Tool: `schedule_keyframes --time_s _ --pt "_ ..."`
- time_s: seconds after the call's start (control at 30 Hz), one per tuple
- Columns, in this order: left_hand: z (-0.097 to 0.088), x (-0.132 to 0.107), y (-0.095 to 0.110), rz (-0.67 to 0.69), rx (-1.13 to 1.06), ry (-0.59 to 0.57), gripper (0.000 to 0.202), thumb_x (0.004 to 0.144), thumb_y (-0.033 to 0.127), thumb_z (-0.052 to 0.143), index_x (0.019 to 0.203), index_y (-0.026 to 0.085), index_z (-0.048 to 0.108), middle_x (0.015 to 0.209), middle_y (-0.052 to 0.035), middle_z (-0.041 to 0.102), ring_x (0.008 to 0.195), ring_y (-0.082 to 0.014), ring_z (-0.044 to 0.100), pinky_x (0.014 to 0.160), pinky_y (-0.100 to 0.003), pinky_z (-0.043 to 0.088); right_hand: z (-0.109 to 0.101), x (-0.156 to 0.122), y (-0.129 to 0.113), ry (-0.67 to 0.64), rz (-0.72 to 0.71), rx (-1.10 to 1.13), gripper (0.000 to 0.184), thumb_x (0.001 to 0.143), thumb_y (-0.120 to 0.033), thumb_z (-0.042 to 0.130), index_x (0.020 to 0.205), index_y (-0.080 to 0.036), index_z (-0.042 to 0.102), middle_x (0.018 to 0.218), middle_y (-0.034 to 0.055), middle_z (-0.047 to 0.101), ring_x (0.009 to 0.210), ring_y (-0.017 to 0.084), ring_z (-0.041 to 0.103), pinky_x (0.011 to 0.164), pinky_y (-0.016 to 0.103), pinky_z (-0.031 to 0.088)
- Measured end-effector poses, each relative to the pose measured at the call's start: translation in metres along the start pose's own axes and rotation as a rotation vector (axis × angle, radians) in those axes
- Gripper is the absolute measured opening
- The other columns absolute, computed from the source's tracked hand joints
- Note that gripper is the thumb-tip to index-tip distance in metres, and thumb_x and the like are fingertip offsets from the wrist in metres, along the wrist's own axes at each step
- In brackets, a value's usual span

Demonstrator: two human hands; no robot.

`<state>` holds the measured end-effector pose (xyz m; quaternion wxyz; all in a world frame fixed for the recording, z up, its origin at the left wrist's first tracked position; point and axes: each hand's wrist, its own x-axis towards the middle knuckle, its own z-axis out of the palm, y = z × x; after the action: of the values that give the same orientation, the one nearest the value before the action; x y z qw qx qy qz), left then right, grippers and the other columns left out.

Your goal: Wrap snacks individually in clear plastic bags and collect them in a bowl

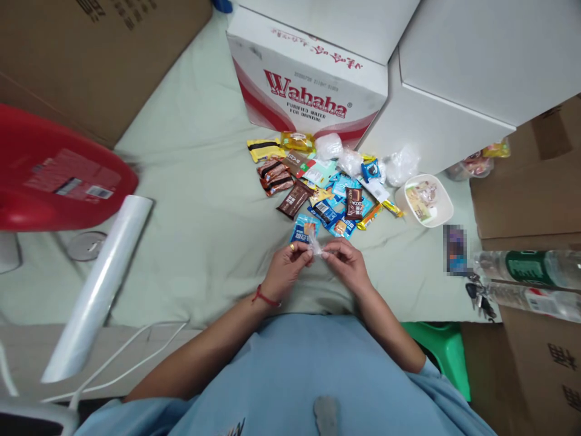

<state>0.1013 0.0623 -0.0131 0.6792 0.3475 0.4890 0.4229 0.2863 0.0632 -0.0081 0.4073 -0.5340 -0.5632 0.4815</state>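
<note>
Centrally, near the front edge of a desk [190, 181] spread with pale green cloth, two bare hands meet, seen from above. The left hand [285, 264], with a ring and a red cord bracelet [265, 298] at its wrist, and the right hand [347, 263] pinch a small crumpled piece of clear plastic [314, 243] between them. Each grip is closed, thumb against finger, with the plastic caught at the tips. Just beyond the left fingertips lies a light blue packet [303, 227]. Past it, toward the back edge, spreads a loose heap of small snack packets, including a brown one marked COCOA [354, 203] and yellow ones with a black stripe [264, 149]. To the right of the heap sits a white plastic tub [447, 206] with a wrapper inside. Behind the heap stands a white and red Wahaha water carton [313, 100]. Toward the front right corner are a bunch of keys [480, 299] and two clear bottles [494, 266] on their sides. At the left are a large red container [63, 163] and a roll of film [100, 284], which slants over the front edge.
</note>
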Motion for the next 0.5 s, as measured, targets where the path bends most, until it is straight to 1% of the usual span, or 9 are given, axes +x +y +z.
schedule_keyframes --time_s 0.07,0.13,0.23,0.3,0.37,0.43,0.5 --pt "-0.003 0.001 -0.001 -0.028 0.009 0.035 0.044 0.074 0.059 0.081 0.082 0.019 0.066 0.069 0.0021 0.064 0.067 -0.0124 0.057 0.069 -0.028 0.049 0.001 -0.001 0.001 0.051 0.145 0.182 0.029 0.082 -0.051 0.083 0.088 -0.024 0.076 0.079 0.0003 0.063 0.067 0.014 0.051 0.063 0.028 0.044" --pt "-0.006 0.002 -0.004 -0.052 -0.004 0.064 0.045 0.072 0.059 0.082 0.082 0.019 0.064 0.068 0.0027 0.063 0.066 -0.0123 0.056 0.068 -0.027 0.048 0.001 -0.001 0.001 0.126 0.271 0.376 0.033 0.076 -0.052 0.087 0.085 -0.024 0.073 0.071 -0.0023 0.058 0.062 0.012 0.047 0.060 0.026 0.041" --pt "-0.009 0.004 -0.008 -0.060 -0.029 0.098 0.043 0.070 0.056 0.082 0.082 0.019 0.064 0.071 0.0020 0.064 0.068 -0.0127 0.058 0.069 -0.028 0.049 -0.003 -0.003 -0.001 0.195 0.373 0.557 0.038 0.069 -0.050 0.092 0.084 -0.024 0.069 0.069 -0.0039 0.053 0.061 0.011 0.044 0.057 0.024 0.041" --pt "-0.010 0.004 -0.009 -0.046 -0.065 0.127 0.040 0.070 0.053 0.082 0.084 0.019 0.064 0.078 0.0003 0.068 0.073 -0.0134 0.060 0.074 -0.029 0.051 -0.008 -0.004 -0.003 0.181 0.414 0.578 0.039 0.067 -0.047 0.093 0.083 -0.023 0.067 0.069 -0.0042 0.052 0.061 0.011 0.044 0.056 0.023 0.042" --pt "-0.012 0.003 -0.008 -0.016 -0.085 0.154 0.038 0.071 0.051 0.081 0.085 0.019 0.065 0.088 -0.0018 0.072 0.079 -0.0146 0.063 0.079 -0.030 0.053 -0.013 -0.005 -0.005 0.158 0.433 0.567 0.040 0.069 -0.051 0.091 0.084 -0.023 0.067 0.073 -0.0026 0.056 0.063 0.011 0.047 0.056 0.023 0.044" --pt "-0.012 0.001 -0.005 0.034 -0.038 0.138 0.033 0.075 0.048 0.080 0.084 0.020 0.065 0.097 -0.0046 0.075 0.088 -0.0167 0.066 0.086 -0.032 0.053 -0.018 -0.005 -0.008 0.163 0.428 0.547 0.045 0.074 -0.062 0.085 0.091 -0.024 0.068 0.085 0.0006 0.063 0.070 0.013 0.054 0.059 0.024 0.049" --pt "-0.012 -0.003 -0.001 0.104 0.048 0.092 0.027 0.079 0.045 0.077 0.082 0.020 0.066 0.104 -0.0073 0.076 0.098 -0.0190 0.067 0.092 -0.034 0.052 -0.022 -0.002 -0.010 0.172 0.410 0.494 0.054 0.076 -0.073 0.078 0.102 -0.026 0.070 0.097 0.0025 0.068 0.077 0.016 0.060 0.063 0.026 0.054"
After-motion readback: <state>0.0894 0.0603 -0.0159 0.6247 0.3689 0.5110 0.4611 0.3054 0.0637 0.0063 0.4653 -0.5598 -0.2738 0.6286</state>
